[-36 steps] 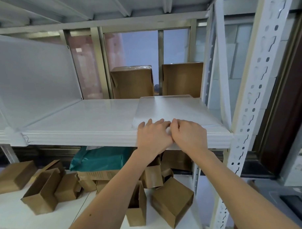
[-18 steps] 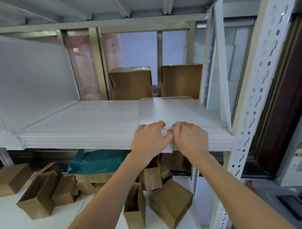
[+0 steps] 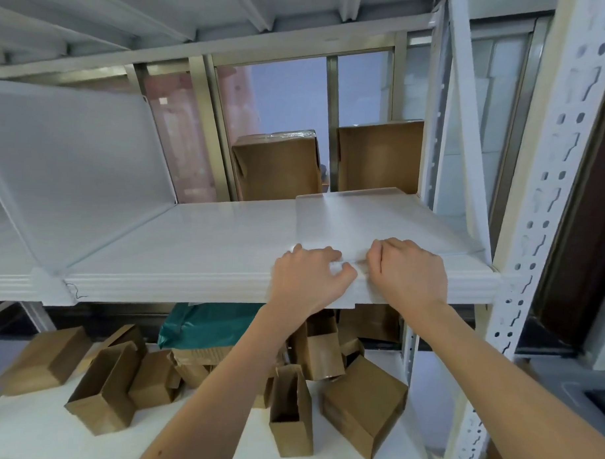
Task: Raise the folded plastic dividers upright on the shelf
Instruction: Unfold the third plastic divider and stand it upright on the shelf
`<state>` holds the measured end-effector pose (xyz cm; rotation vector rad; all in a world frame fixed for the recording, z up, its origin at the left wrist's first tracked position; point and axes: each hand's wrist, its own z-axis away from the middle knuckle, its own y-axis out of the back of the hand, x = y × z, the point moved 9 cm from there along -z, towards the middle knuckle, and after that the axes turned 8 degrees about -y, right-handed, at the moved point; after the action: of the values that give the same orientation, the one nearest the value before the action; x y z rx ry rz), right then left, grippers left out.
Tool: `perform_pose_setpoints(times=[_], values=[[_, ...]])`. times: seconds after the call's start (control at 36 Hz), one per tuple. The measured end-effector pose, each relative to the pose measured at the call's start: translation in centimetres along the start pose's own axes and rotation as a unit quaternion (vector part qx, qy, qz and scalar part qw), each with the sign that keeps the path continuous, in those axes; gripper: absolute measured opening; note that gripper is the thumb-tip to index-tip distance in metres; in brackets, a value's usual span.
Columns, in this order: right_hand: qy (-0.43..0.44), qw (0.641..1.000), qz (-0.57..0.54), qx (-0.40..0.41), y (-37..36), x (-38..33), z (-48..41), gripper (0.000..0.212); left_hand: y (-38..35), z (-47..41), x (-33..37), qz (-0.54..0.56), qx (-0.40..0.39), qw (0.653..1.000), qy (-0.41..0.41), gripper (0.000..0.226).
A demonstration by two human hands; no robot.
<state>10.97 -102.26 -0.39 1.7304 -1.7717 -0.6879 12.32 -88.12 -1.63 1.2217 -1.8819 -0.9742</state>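
A folded white plastic divider lies flat on the right part of the white shelf, its near edge hanging over the shelf's front lip. My left hand grips that near edge with curled fingers, thumb pointing right. My right hand grips the same edge a little to the right, fingers curled on top. Another divider stands upright at the left of the shelf.
Two brown cardboard boxes stand behind the shelf at the window. A white perforated upright borders the shelf on the right. On the lower shelf lie several small cardboard boxes and a teal bag.
Both hands went from lying on the divider's near edge to gripping it with curled fingers. The edge now hangs further over the shelf's lip, and my hands are slightly further apart.
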Motion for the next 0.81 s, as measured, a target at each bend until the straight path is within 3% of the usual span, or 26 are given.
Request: perform_pose_setpoints(times=[0.11,0.25,0.36,0.5,0.64,0.81], values=[[-0.046,0.996,-0.064,0.036,0.5,0.5,0.1,0.041,0.3,0.5,-1.1,0.021,0.008,1.0,0.014,0.038],[-0.057,0.996,-0.064,0.031,0.0,0.5,0.0,0.048,0.3,0.6,-1.1,0.0,0.024,1.0,0.006,0.041],[0.001,1.0,-0.014,0.01,0.0,-1.3,-0.2,0.056,0.5,0.5,-1.0,0.01,0.015,1.0,0.004,0.046],[-0.02,0.999,-0.026,-0.003,0.3,-3.6,-0.2,0.029,-0.1,0.4,-1.2,-0.024,-0.015,0.999,-0.016,0.06],[-0.036,0.998,-0.045,0.021,0.4,-2.8,-0.1,0.036,0.2,1.0,-2.0,-0.084,0.004,0.996,0.027,0.082],[-0.059,0.995,-0.07,0.047,0.3,-2.4,-0.1,0.04,0.9,0.5,-1.6,-0.006,0.047,0.999,0.0,0.059]])
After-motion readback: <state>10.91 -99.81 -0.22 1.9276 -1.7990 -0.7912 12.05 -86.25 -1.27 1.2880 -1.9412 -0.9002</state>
